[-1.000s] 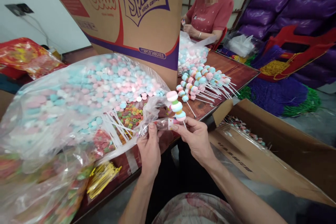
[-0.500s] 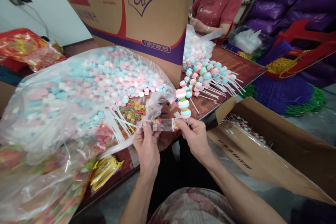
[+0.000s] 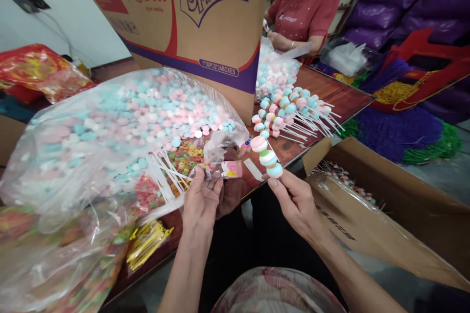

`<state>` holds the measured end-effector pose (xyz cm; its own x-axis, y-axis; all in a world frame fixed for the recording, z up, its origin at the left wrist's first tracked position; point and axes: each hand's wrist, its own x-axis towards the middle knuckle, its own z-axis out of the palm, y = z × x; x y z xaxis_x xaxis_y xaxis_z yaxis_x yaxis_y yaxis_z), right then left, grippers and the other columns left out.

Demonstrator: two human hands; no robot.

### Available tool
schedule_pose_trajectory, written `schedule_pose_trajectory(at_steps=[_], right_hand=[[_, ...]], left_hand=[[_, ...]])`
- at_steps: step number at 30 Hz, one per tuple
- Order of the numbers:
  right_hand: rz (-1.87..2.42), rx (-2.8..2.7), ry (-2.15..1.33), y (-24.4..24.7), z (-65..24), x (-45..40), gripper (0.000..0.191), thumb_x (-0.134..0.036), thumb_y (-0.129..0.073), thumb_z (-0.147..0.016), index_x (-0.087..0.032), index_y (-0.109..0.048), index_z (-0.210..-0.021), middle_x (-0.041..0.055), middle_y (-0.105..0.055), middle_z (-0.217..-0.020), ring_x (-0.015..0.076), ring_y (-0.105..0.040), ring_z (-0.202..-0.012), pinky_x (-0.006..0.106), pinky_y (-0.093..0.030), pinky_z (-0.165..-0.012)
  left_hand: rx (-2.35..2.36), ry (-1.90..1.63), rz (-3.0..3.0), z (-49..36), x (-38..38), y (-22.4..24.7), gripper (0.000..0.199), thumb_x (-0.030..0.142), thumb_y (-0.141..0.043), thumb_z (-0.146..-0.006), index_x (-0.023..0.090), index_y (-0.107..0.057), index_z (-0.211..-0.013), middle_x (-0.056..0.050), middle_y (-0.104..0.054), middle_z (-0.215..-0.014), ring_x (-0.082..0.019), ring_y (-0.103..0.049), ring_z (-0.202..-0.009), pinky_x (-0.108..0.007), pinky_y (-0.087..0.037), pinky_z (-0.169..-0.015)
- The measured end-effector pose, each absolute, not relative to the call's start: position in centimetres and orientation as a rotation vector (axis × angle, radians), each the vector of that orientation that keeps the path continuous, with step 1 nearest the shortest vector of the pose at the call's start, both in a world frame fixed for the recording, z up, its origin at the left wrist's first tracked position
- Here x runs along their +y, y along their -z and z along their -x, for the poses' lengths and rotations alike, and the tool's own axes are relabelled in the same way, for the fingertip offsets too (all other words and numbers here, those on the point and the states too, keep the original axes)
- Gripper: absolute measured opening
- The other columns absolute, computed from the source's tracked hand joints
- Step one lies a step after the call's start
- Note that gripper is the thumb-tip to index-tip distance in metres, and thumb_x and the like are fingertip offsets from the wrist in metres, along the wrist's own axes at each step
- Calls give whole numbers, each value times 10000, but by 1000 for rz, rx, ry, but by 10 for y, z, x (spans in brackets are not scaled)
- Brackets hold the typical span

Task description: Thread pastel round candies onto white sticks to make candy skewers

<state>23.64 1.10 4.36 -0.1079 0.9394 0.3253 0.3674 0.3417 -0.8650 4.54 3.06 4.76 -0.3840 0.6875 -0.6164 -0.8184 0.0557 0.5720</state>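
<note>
Between the thumb and fingers of my left hand [image 3: 202, 195] is a clear plastic wrapper [image 3: 229, 169] with a pink and yellow print, held out over the table edge. My right hand [image 3: 295, 200] pinches the stick of a marshmallow skewer [image 3: 267, 156], which stacks pink, white, green and blue pieces and leans up to the left. A gap separates the skewer from the wrapper. Left of the wrapper, loose white sticks [image 3: 165, 176] lie beside a big clear bag of pastel marshmallows [image 3: 121, 112] and small coloured candy rings [image 3: 187, 154]. Finished-looking skewers [image 3: 290, 107] lie in a pile beyond my right hand.
A tall printed carton [image 3: 205, 19] stands on the table [image 3: 323, 83]. Gold twist ties [image 3: 149, 242] lie near the front edge. An open cardboard box [image 3: 396, 220] holding skewers is at the right. A person in a red shirt [image 3: 304, 10] sits across.
My right hand has let go of the wrapper's printed end and moved right with the skewer, which now tilts more. My left hand keeps the wrapper and has turned palm upward.
</note>
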Motion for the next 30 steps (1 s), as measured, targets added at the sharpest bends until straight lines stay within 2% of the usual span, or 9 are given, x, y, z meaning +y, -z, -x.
schedule_pose_trajectory(at_steps=[3, 8, 11, 15, 18, 22, 26, 30], right_hand=[[1152, -1771, -614, -44, -246, 1, 246, -187, -489, -970, -198, -464, -726, -23, -385, -698, 114, -370, -615, 265, -321, -591], [1092, -1881, -554, -47, -251, -8, 138, -90, -474, -959, -183, -547, -888, -15, -408, -730, 110, -386, -612, 257, -319, -566], [1110, -1939, -526, -45, -256, -8, 170, -90, -463, -966, -182, -543, -846, 3, -436, -744, 117, -407, -636, 258, -343, -585], [1170, -2084, -436, -43, -268, -7, 197, -129, -437, -984, -174, -607, -896, 34, -517, -773, 121, -456, -644, 261, -369, -595], [1241, -2156, -369, -46, -274, -7, 243, -172, -435, -992, -182, -657, -894, 39, -562, -765, 118, -482, -629, 262, -361, -577], [1237, -2092, -581, -46, -272, -5, 257, -232, -455, -997, -197, -692, -903, 31, -555, -750, 126, -481, -631, 271, -356, -582], [1225, -1884, -885, -39, -264, -2, 222, -290, -514, -982, -197, -696, -894, -6, -507, -665, 124, -456, -599, 268, -345, -580], [1248, -1799, -1232, -35, -261, -1, 332, -361, -502, -987, -189, -610, -724, -43, -462, -576, 103, -417, -544, 253, -309, -542]], left_hand=[[1126, -1619, 193, -45, 34, -49, 158, 196, -573, -945, 172, -636, -802, 24, -715, -735, -81, -684, -650, -219, -555, -727], [1143, -1628, 175, -47, 34, -47, 134, 203, -593, -935, 174, -644, -815, 30, -714, -736, -83, -692, -677, -218, -553, -747], [1137, -1660, 130, -47, 34, -45, 109, 195, -604, -927, 171, -657, -834, 17, -728, -783, -90, -700, -715, -243, -558, -799], [1107, -1750, -13, -45, 35, -41, 41, 213, -683, -871, 179, -672, -852, 7, -738, -849, -111, -706, -766, -282, -570, -813], [1101, -1831, -189, -44, 35, -39, 136, 241, -782, -773, 177, -676, -828, 12, -724, -819, -120, -696, -763, -294, -582, -792], [1106, -1820, -436, -46, 35, -40, 244, 299, -853, -674, 161, -688, -791, 16, -707, -809, -104, -675, -760, -273, -575, -809], [1088, -1825, -513, -50, 35, -39, 278, 350, -852, -668, 168, -692, -805, 9, -704, -837, -107, -668, -791, -250, -573, -782], [1149, -1911, -488, -47, 36, -32, 280, 373, -838, -684, 178, -665, -785, 41, -654, -758, -77, -631, -713, -204, -562, -694]])
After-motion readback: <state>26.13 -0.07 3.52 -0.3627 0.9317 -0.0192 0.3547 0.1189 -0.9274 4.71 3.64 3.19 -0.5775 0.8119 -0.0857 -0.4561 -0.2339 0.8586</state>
